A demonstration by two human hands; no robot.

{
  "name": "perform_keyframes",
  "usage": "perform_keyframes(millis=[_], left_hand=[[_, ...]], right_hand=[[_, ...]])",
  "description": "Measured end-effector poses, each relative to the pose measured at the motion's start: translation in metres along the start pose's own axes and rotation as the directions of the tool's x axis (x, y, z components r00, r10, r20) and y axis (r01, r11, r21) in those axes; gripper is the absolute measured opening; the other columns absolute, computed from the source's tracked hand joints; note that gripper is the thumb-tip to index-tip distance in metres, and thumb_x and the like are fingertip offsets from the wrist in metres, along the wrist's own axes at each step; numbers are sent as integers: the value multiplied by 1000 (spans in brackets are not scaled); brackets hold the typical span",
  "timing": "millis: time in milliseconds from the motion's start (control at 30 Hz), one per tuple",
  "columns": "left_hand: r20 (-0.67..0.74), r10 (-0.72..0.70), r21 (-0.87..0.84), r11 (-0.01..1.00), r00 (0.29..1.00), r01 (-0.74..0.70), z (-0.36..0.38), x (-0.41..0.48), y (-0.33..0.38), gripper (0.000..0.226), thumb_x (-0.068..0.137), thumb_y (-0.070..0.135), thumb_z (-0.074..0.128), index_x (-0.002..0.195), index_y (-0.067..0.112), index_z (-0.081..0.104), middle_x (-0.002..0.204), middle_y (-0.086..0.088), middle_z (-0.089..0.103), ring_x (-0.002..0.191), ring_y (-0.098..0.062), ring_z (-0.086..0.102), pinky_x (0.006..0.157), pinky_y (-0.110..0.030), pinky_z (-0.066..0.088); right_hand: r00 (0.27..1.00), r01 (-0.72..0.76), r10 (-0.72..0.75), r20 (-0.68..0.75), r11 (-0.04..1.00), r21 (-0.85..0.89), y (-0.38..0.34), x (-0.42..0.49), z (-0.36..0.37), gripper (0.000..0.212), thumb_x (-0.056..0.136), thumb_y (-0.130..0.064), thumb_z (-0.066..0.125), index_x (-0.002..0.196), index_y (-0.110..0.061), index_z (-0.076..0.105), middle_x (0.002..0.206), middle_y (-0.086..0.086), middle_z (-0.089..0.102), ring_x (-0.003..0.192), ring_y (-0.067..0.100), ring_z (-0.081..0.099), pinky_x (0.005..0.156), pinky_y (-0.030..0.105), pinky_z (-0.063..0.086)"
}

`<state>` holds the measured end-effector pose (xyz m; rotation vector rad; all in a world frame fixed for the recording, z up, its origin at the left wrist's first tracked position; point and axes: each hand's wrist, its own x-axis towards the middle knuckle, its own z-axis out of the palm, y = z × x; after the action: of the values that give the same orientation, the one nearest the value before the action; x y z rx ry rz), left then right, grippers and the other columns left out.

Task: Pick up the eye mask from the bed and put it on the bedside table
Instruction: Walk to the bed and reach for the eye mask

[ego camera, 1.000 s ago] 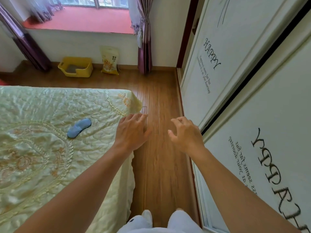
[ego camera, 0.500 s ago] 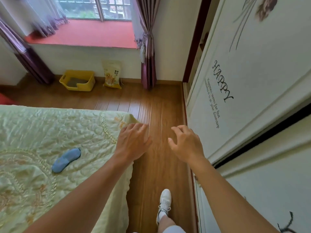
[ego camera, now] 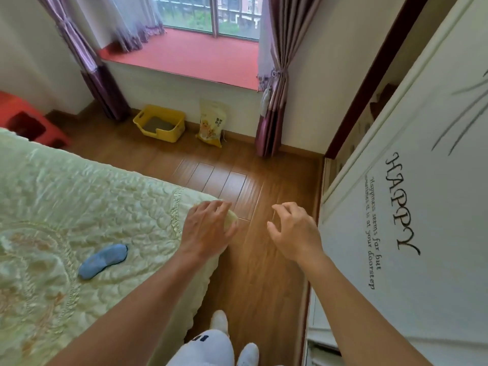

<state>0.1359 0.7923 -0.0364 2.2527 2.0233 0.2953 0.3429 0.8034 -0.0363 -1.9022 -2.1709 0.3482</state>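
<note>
A blue eye mask [ego camera: 103, 260] lies flat on the pale green quilted bed [ego camera: 79, 207], left of centre. My left hand [ego camera: 207, 229] hovers over the bed's far right corner, fingers apart, holding nothing, well to the right of the mask. Over the wooden floor, my right hand [ego camera: 294, 233] is held open and empty beside the wardrobe. No bedside table is in sight.
A white wardrobe door [ego camera: 422, 207] with "HAPPY" lettering fills the right side. A narrow strip of wooden floor [ego camera: 264, 273] runs between it and the bed. A yellow bin [ego camera: 159, 123], a bag [ego camera: 212, 123], purple curtains [ego camera: 273, 101] and a red stool [ego camera: 23, 120] stand further off.
The view has moved forward and lifted, bringing the window and red stool into sight. The eye mask lies where it was on the bed. Both hands stay open and empty.
</note>
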Motion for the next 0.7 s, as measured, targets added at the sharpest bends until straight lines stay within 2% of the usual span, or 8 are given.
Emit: perform_keyframes(millis=[167,367,500,700], left_hand=[[-20,-129,14,991,991,130,7,30,-46,52,85,49,47,125,19,62,118,-2,71,104,-22,65,85,-40,51],[-31,-328,-1,945,944,328,17,57,-130,54,84,51,42,123,19,64,117,-2,71,105,-24,65,85,-42,53],[-47,-473,-57,881,880,470,19,60,-186,54,84,51,41,122,20,64,116,-1,71,105,-24,66,85,-42,52],[-70,-664,-91,748,745,658,20,42,-264,55,83,49,43,118,14,67,113,-6,73,100,-28,67,82,-43,53]], right_hand=[[991,113,-113,78,994,4,-32,64,24,42,93,-44,58,131,-25,60,132,0,62,118,19,59,99,39,52],[942,292,-279,185,955,-46,-102,151,60,40,93,-45,54,128,-26,59,132,1,62,120,21,58,99,41,50],[869,443,-404,285,892,-88,-160,201,82,47,94,-47,53,135,-25,54,137,3,59,124,25,55,102,43,48],[717,654,-589,372,753,-68,-241,251,129,51,93,-51,51,138,-26,51,137,6,60,122,27,58,98,45,53]])
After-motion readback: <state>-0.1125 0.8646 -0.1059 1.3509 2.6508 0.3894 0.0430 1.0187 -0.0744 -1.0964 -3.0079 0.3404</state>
